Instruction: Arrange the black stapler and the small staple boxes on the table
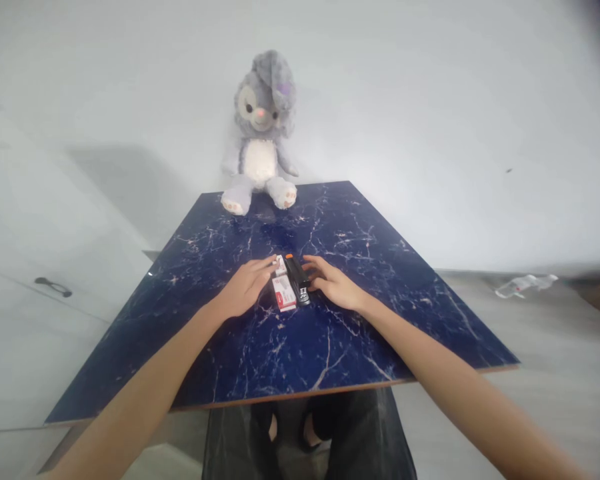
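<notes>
Near the middle of a dark blue marbled table (300, 353), a red and white box (284, 295) lies beside a black stapler-like object (297, 277). A smaller white item (281, 265) lies just behind the box, and a bit of orange shows at the black object's far end. My left hand (247, 285) rests at the left of these things, fingers apart, its fingertips at the small white item. On the right, my right hand (336, 285) has its fingers spread and slightly bent, with the fingertips by the black object's side.
A grey plush toy (260, 160) sits at the table's far edge against the pale wall. A cabinet door with a dark handle (53, 287) stands at the left. Some crumpled white plastic (526, 285) lies on the floor at the right.
</notes>
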Available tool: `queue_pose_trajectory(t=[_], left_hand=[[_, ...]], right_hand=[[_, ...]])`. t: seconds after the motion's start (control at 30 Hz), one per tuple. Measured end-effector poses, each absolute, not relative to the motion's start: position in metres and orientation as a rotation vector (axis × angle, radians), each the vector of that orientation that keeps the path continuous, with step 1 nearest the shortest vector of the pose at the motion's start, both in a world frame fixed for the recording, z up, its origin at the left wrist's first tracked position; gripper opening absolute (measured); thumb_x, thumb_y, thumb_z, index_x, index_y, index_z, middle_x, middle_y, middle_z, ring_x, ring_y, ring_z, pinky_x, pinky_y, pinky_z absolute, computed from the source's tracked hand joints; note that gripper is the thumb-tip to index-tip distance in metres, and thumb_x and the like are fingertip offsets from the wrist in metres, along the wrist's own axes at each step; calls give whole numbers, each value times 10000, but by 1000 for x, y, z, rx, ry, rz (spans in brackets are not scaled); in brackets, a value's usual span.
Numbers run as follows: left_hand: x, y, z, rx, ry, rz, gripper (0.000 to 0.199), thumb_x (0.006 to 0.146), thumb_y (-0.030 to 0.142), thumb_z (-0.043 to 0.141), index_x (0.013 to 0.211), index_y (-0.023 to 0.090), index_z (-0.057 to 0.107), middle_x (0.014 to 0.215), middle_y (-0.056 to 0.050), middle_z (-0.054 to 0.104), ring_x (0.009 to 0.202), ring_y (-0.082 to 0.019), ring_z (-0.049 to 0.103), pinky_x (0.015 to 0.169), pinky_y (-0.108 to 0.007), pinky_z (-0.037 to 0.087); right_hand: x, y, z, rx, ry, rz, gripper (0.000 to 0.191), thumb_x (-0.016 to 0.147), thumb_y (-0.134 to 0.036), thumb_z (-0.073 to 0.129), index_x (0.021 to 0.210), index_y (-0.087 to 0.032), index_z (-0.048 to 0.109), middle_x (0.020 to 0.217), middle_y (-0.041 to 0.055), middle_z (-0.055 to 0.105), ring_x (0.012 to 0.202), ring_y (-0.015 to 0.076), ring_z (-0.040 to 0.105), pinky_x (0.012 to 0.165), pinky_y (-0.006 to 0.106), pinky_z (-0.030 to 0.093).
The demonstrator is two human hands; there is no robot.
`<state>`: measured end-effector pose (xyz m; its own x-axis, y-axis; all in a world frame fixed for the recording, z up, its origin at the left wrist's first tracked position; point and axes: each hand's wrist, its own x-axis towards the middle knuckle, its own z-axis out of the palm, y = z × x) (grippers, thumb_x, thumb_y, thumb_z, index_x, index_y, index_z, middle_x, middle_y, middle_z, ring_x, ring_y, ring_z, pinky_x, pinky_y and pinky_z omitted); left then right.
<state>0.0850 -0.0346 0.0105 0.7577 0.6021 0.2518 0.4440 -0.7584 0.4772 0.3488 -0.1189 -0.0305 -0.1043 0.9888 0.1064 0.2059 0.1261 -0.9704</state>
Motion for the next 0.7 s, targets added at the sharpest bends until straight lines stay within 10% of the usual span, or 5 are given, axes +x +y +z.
queue_pose_trajectory(t=[0.2, 0.27, 0.4, 0.7], left_hand=[[73, -30, 5, 2470, 1018, 588, 505, 1052, 438, 274, 1226, 199, 683, 1255, -80, 702, 1186, -250, 641, 1098, -426, 452], [72, -36, 5, 2510, 1006, 563, 498, 1016, 487, 397, 1411, 224, 547, 1453, -102, 572, 1338, -282, 539, 1148, -464, 397], [76, -49, 2, 2524, 928, 309, 1109, 774, 627, 731, 1625, 277, 113, 1700, -137, 74, 1548, -375, 151, 1226, -533, 254], [96, -61, -14, 2325, 909, 441, 1139, 717, 502, 823, 1619, 322, 150, 1692, -117, 145, 1392, -385, 483, 1099, -493, 480]], right_hand=[[351, -122, -30, -1262, -1521, 1051, 739, 755, -138, 554, 1459, -270, 373, 1402, 105, 553, 1030, 199, 662, 871, 399, 599], [351, -124, -26, -1267, -1568, 1030, 807, 753, -139, 577, 1506, -267, 317, 1431, 123, 535, 1053, 214, 663, 885, 417, 596], [351, -129, -20, -1254, -1645, 1012, 915, 727, -128, 608, 1560, -253, 250, 1517, 143, 466, 1123, 245, 651, 924, 449, 593], [346, -133, -13, -1258, -1776, 957, 939, 793, -242, 731, 1593, -232, 239, 1565, 151, 428, 1235, 303, 624, 1051, 518, 527]])
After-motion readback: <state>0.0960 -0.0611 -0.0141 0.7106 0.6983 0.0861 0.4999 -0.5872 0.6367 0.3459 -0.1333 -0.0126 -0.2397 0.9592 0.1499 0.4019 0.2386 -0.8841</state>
